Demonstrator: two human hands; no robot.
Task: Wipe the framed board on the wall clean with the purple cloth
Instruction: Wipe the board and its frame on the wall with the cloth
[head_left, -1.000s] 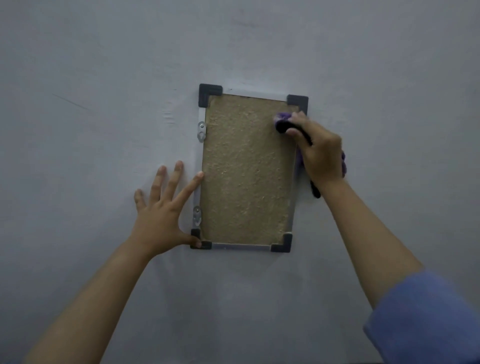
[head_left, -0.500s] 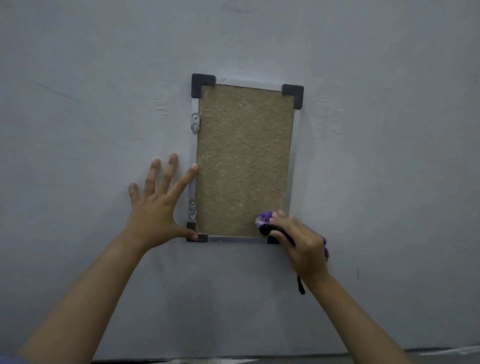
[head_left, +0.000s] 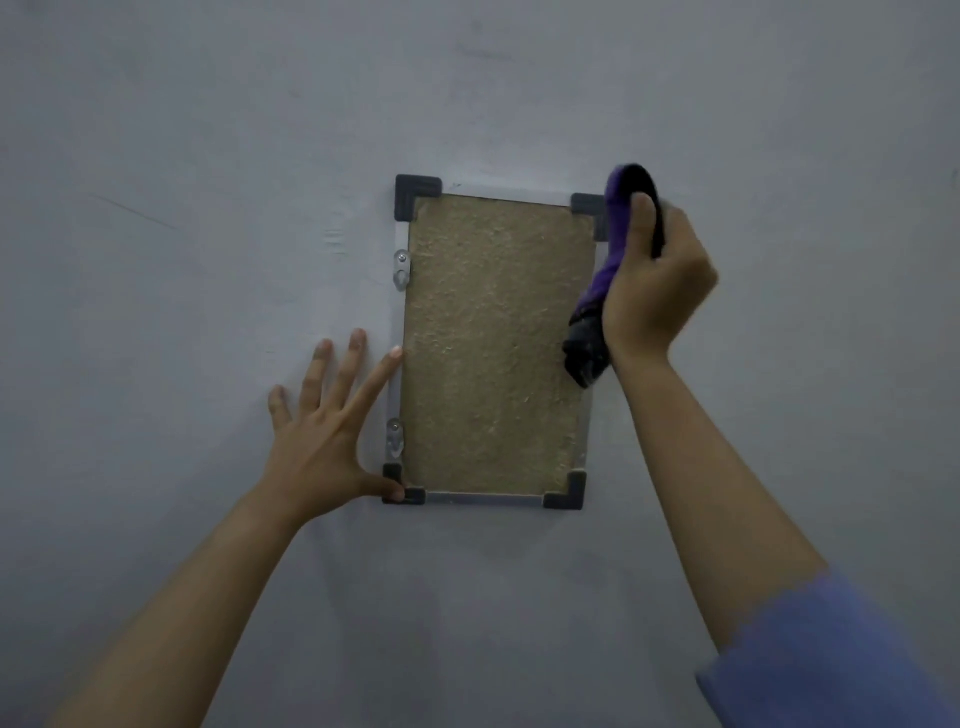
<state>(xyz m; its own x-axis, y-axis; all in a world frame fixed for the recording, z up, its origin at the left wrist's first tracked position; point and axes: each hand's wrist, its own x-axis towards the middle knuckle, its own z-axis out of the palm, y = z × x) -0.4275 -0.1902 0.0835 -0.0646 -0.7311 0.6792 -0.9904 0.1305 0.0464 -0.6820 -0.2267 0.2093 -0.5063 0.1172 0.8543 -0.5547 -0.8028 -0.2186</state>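
Observation:
The framed board (head_left: 493, 343) hangs on the grey wall: a brown fibrous panel in a thin metal frame with dark plastic corners. My left hand (head_left: 322, 431) lies flat on the wall, fingers spread, thumb on the lower left corner and forefinger touching the left frame edge. My right hand (head_left: 654, 280) is by the upper right corner, gripping the purple cloth (head_left: 613, 244). The cloth curls over my fingertips at the top and its dark end hangs over the board's right edge.
Two metal hanger clips (head_left: 401, 267) sit on the left frame edge, one high and one low. The plain grey wall (head_left: 208, 182) surrounds the board on all sides. A blue sleeve (head_left: 831, 660) covers my right upper arm.
My right hand with the cloth went from the upper right corner down to the lower right corner, then back up to the upper right corner. My left hand kept its place.

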